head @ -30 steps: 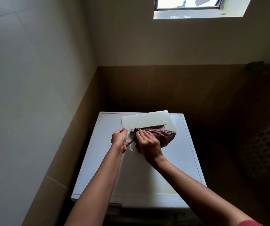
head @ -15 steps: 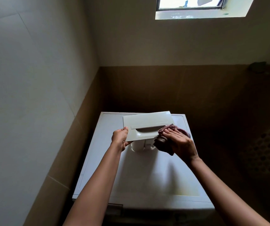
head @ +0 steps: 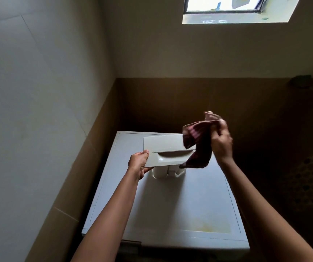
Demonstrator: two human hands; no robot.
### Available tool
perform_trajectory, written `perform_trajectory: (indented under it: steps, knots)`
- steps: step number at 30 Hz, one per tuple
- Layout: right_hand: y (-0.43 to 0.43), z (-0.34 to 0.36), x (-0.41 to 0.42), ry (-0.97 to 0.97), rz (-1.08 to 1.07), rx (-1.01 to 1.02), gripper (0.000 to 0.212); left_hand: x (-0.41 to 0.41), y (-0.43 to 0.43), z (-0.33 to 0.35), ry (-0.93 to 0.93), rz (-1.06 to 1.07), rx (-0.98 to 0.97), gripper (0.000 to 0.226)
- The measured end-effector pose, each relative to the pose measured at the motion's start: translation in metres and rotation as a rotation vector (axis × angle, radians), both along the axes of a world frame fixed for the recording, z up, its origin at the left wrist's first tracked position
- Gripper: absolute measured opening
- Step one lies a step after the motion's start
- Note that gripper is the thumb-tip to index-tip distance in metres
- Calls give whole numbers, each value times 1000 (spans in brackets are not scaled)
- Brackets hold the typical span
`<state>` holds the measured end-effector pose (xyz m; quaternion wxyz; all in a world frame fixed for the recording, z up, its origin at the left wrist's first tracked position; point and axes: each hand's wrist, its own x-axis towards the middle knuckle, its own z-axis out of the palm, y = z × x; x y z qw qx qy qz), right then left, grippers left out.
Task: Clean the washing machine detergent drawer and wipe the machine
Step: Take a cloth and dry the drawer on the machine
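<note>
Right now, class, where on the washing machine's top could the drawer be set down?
The near half of the washing machine top, between the drawer and the front edge, is bare. The far end is crowded: left hand gripping the drawer, right hand holding the cloth.

Person, one; two arms in view. Left forearm (head: pixel 114 210) and right forearm (head: pixel 261 205): both bare along the whole visible length, from the lower edge of the frame to the wrist, long and slender, tapering evenly, dimly lit from above. Left hand (head: pixel 138 164): bare, sharply seen, thumb and back of the hand showing, the fingers mostly hidden; right hand (head: pixel 222 146): bare, smeared by motion blur, so that its fingers cannot be told apart and only the back of the hand and the wrist read clearly.
</note>
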<state>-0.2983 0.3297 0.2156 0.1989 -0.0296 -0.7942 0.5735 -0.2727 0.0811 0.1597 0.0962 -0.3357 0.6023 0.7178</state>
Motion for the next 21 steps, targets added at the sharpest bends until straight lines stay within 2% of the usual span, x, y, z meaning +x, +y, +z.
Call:
perform_trajectory:
  steps: [2, 4, 6, 9, 13, 15, 21]
  knots:
    - [-19, -24, -10, -203, 169, 401, 50, 0, 0, 0, -1, 3, 5, 32]
    - [-39, -44, -9, -398, 189, 767, 70, 0, -2, 1, -3, 1, 8, 31]
    - [-54, -52, -8, -405, 125, 972, 85, -1, -2, 0, -4, -4, -1, 27]
    - [-82, -49, -5, -340, 106, 994, 87, -1, -3, -2, 8, -2, 4, 26]
    - [-124, -53, -3, -281, 184, 1006, 88, 0, -5, -2, 15, 25, 65, 22]
    - [-129, -53, -4, -271, 207, 1005, 94, 0, -7, 1, 33, 57, 110, 20]
    - [-127, -60, 6, -168, 325, 1039, 87, -1, -7, 8, 10, 84, 189, 20]
